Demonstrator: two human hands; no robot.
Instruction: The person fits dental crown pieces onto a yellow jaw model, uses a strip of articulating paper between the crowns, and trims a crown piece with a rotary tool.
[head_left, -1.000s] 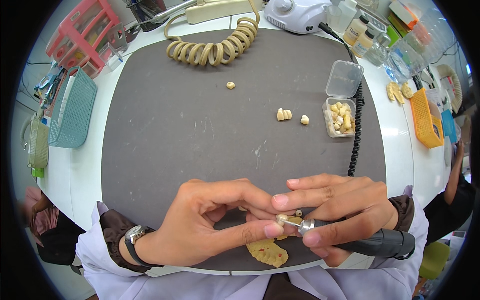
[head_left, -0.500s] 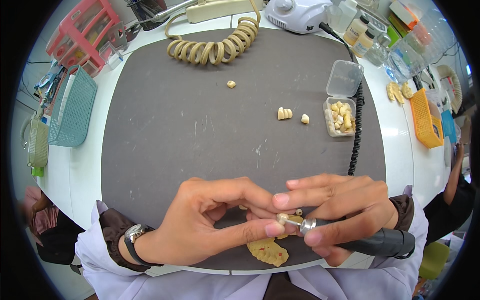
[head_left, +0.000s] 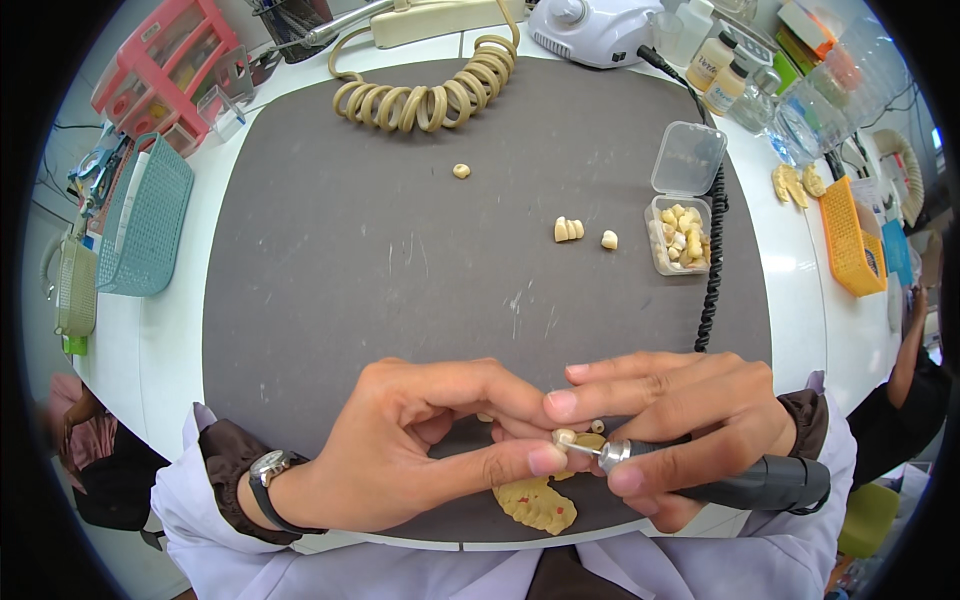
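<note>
Between the thumb and fingers of my left hand (head_left: pixel 450 440) is a small ivory tooth crown (head_left: pixel 564 438). My right hand (head_left: pixel 690 430) grips a black dental handpiece (head_left: pixel 760 485) with a silver collar, and its thin bur meets the crown from the right. The right fingers rest against the left fingertips. Beneath both hands lies a yellow dental model (head_left: pixel 538 505) with small red marks, partly covered by them. Another little crown (head_left: pixel 598 427) shows just behind the handpiece tip. Whatever sits behind the left fingers is mostly hidden.
Loose tooth crowns (head_left: pixel 568 230) lie on the grey mat (head_left: pixel 350 270). An open clear box (head_left: pixel 680 240) of crowns stands at right, beside the handpiece's black coiled cord (head_left: pixel 714 260). A beige coiled hose (head_left: pixel 430 105) and a white control unit (head_left: pixel 595 30) are at the back. Baskets (head_left: pixel 150 220) flank the mat.
Almost nothing differs. The crown and the handpiece tip have shifted very slightly; both hands keep their grips in the same place.
</note>
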